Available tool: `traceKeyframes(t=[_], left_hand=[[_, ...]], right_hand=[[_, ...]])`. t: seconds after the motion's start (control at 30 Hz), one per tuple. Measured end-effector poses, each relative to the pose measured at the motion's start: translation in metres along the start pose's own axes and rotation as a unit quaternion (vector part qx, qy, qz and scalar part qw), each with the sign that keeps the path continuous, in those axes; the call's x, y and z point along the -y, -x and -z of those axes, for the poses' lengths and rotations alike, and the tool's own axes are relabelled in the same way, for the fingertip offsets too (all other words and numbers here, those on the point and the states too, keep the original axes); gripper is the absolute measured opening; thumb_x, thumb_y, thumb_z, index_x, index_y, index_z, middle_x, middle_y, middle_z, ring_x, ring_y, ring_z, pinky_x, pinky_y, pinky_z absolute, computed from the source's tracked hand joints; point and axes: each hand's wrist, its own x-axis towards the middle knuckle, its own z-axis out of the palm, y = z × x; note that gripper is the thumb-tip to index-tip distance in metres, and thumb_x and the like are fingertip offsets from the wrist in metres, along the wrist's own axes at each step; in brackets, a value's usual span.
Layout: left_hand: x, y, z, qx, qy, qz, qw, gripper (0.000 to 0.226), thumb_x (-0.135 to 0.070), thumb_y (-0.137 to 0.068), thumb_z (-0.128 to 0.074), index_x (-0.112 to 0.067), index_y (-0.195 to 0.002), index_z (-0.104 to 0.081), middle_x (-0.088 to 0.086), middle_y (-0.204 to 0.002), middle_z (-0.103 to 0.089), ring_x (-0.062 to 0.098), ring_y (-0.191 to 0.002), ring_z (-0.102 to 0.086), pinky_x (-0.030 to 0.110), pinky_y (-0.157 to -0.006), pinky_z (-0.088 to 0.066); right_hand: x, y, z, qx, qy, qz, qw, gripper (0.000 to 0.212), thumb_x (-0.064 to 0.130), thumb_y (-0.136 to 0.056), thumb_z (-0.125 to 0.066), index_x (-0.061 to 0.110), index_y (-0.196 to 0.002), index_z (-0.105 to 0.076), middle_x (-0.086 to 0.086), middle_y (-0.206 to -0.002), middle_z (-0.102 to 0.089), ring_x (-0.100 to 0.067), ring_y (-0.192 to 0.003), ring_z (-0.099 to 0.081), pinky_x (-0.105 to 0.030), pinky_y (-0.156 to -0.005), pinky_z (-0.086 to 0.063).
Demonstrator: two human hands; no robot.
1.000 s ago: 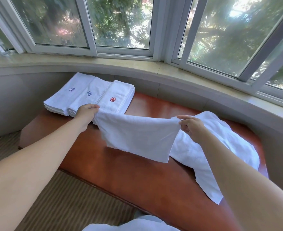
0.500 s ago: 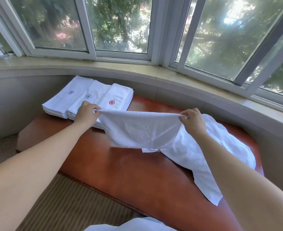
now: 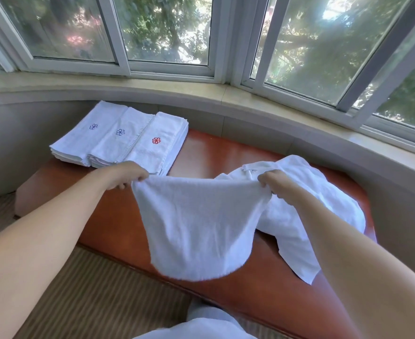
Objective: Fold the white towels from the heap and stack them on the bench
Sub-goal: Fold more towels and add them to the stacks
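A white towel [image 3: 199, 226] hangs spread in the air above the reddish-brown bench [image 3: 118, 223]. My left hand [image 3: 122, 174] pinches its upper left corner and my right hand [image 3: 273, 182] pinches its upper right corner. Its lower edge sags toward the bench's front. Behind my right hand the heap of white towels [image 3: 323, 199] lies loose on the right half of the bench. At the bench's far left end three stacks of folded towels [image 3: 120, 138] sit side by side, two marked with blue flowers and one with a red flower.
A curved grey wall [image 3: 262, 128] and stone window sill [image 3: 152, 86] wrap round the back of the bench, with windows above. Striped carpet [image 3: 84, 289] covers the floor in front. White cloth [image 3: 201, 324] shows at the bottom edge.
Both hands have drawn the towel nearer to me and lower. It now hangs longer and fuller in front of the heap, its top edge still stretched between my hands.
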Motion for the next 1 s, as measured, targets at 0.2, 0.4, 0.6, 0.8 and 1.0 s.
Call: traceKeyframes(t=[0.2, 0.4, 0.6, 0.8, 1.0], left_hand=[[0.007, -0.048, -0.035, -0.185, 0.124, -0.08, 0.972, 0.043, -0.022, -0.091, -0.065, -0.021, -0.133, -0.055, 0.013, -0.134, -0.053, 0.029, -0.104, -0.061, 0.039, -0.09, -0.052], [0.06, -0.076, -0.127, -0.099, 0.079, -0.005, 0.992, 0.057, -0.024, -0.095, -0.065, -0.023, -0.148, -0.047, 0.009, -0.155, -0.032, 0.022, -0.112, -0.051, 0.035, -0.092, -0.048], [0.124, -0.086, -0.199, 0.002, 0.03, 0.1, 0.995, 0.061, -0.023, -0.099, -0.061, -0.022, -0.155, -0.037, 0.009, -0.158, -0.033, 0.023, -0.111, -0.052, 0.033, -0.089, -0.047], [0.166, -0.086, -0.237, -0.022, -0.001, 0.194, 0.981, 0.058, -0.023, -0.097, -0.058, -0.013, -0.15, -0.038, 0.016, -0.144, -0.047, 0.034, -0.11, -0.061, 0.035, -0.075, -0.048], [0.181, -0.095, -0.249, -0.039, -0.008, 0.236, 0.971, 0.013, -0.014, -0.092, -0.061, -0.006, -0.084, -0.055, 0.01, -0.086, -0.054, 0.023, -0.067, -0.048, 0.029, -0.055, -0.037]], right_hand=[[-0.015, -0.042, -0.034, -0.093, -0.121, 0.045, 0.987, 0.05, 0.021, -0.091, -0.058, 0.027, -0.14, -0.052, 0.006, -0.117, -0.057, -0.014, -0.089, -0.059, -0.027, -0.068, -0.043], [-0.088, -0.071, -0.103, -0.007, -0.086, -0.045, 0.995, 0.064, 0.018, -0.096, -0.062, 0.025, -0.154, -0.038, -0.002, -0.144, -0.05, -0.013, -0.1, -0.058, -0.024, -0.074, -0.045], [-0.172, -0.084, -0.154, 0.071, -0.026, -0.14, 0.987, 0.034, 0.015, -0.096, -0.059, 0.024, -0.128, -0.056, 0.002, -0.096, -0.055, -0.014, -0.078, -0.052, -0.031, -0.069, -0.044], [-0.226, -0.072, -0.185, 0.019, -0.016, -0.2, 0.98, 0.057, 0.018, -0.093, -0.06, 0.02, -0.147, -0.042, 0.0, -0.107, -0.06, -0.019, -0.08, -0.058, -0.03, -0.06, -0.046], [-0.243, -0.074, -0.2, 0.005, -0.041, -0.179, 0.983, 0.008, 0.023, -0.085, -0.063, 0.02, -0.093, -0.062, -0.004, -0.092, -0.069, -0.019, -0.072, -0.057, -0.032, -0.061, -0.043]])
